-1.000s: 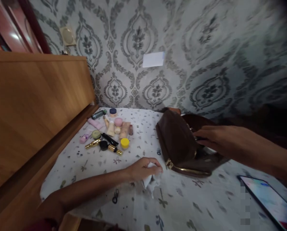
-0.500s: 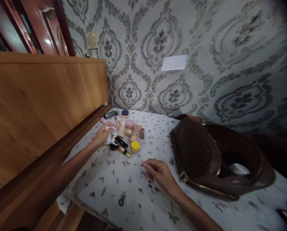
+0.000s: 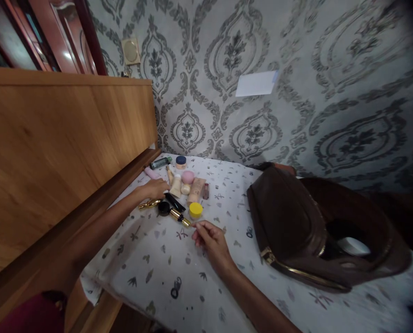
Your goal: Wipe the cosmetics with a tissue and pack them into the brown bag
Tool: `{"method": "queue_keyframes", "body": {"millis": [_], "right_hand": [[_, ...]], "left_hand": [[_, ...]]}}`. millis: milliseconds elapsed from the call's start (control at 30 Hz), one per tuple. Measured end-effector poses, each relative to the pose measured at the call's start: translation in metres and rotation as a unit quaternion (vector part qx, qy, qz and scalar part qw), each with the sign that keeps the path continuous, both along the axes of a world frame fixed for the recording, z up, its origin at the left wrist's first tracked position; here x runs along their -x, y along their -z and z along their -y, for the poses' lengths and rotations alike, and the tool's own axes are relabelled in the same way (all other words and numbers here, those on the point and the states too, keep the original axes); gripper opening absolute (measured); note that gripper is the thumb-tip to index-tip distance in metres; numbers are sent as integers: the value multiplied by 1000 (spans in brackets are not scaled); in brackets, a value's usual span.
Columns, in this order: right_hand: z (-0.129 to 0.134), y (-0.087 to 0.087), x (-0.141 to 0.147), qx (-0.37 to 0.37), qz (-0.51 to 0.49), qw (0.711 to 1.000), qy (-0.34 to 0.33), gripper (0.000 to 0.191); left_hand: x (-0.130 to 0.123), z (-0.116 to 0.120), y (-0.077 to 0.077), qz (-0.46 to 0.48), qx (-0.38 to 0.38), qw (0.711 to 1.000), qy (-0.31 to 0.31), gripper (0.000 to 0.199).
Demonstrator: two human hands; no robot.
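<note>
Holds the left hand [image 3: 154, 188] at far left, low among the cosmetics, just beside a black tube [image 3: 174, 202] and a cream tube [image 3: 175, 186] — grip hidden from view. Holds the right hand [image 3: 209, 240] nearer, fingers curled, just beside a black-and-gold tube [image 3: 180, 217], contact unclear. Beyond it, shows a yellow-lidded jar [image 3: 196, 211] and, farther, a navy-lidded jar [image 3: 180, 162]. To the right, shows an open brown bag [image 3: 286, 217] on a patterned white cloth [image 3: 179, 259] — to the left, a wooden cabinet [image 3: 71, 125].

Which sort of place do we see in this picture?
Probably a room in a home, perhaps a bedroom: there is patterned wallpaper, and cosmetics lie spread on a printed cloth.
</note>
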State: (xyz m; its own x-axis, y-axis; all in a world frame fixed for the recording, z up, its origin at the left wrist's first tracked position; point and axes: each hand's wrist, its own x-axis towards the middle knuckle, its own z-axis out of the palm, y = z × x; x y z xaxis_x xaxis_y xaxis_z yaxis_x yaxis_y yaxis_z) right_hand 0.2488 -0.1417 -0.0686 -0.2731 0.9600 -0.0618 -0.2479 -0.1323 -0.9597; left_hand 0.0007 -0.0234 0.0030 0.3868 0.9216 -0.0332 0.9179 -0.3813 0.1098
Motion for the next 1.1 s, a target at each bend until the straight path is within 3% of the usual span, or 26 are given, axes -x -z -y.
{"method": "queue_keyframes", "body": {"millis": [267, 467, 567, 667, 800, 900, 967, 1000, 1033, 1100], "right_hand": [[-1, 5, -2, -21, -5, 1000, -5, 47], [-1, 1, -3, -1, -49, 998, 26, 45], [0, -4, -2, 40, -89, 995, 34, 53], [4, -11, 0, 58, -122, 991, 5, 54], [18, -16, -1, 90, -125, 987, -47, 49], [28, -17, -5, 117, -137, 983, -40, 48], [32, -17, -7, 119, -154, 980, -27, 50], [33, -17, -7, 114, -159, 980, -23, 52], [34, -17, -7, 106, -160, 981, -21, 53], [35, -17, -5, 80, -147, 986, -22, 53]], "left_hand": [[-7, 10, -12, -124, -27, 989, 73, 24], [-1, 24, -44, -115, -87, 985, 97, 16], [-8, 39, -57, -96, -105, 983, 113, 13], [-26, 61, -55, -54, -105, 980, 157, 11], [-46, 84, -41, 22, -66, 975, 210, 11], [-48, 88, -31, 166, -25, 967, 192, 22], [-50, 85, -24, 321, -26, 941, 101, 32], [-53, 83, -20, 420, -30, 906, 26, 36], [-58, 81, -16, 520, -30, 852, -55, 38], [-75, 79, -7, 676, -7, 713, -186, 43]]}}
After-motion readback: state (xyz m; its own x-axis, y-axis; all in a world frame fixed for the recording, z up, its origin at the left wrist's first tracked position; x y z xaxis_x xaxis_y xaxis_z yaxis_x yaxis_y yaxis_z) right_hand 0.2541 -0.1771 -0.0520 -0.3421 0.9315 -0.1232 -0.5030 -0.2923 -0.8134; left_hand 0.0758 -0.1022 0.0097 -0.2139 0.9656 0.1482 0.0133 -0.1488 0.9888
